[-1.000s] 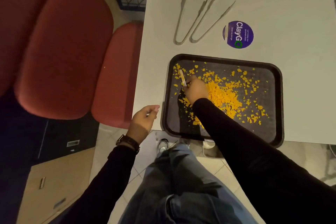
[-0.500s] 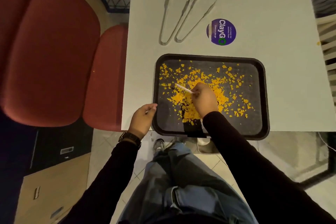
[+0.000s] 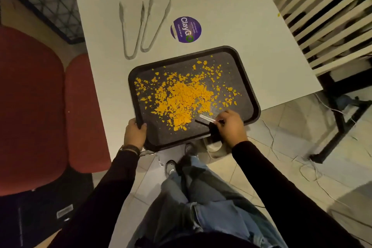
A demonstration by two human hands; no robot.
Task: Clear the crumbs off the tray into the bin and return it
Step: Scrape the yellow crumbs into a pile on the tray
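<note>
Black tray (image 3: 244, 110) skewed on white table (image 3: 221, 6), near edge overhanging, orange crumbs (image 3: 181, 96) heaped mid-tray; left hand (image 3: 134, 134) fingers clamped round near-left corner; right hand (image 3: 231, 127) fingertips pinched together on small white strip (image 3: 207, 118) beside the heap.

Two tongs (image 3: 129, 57) side by side, left of a purple sticker (image 3: 185, 29) on white table (image 3: 231, 6)

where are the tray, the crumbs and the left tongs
tray (image 3: 244, 74), head view, bare floor by right rim
crumbs (image 3: 181, 96), head view, middle of pile
left tongs (image 3: 129, 57), head view, bend
</note>
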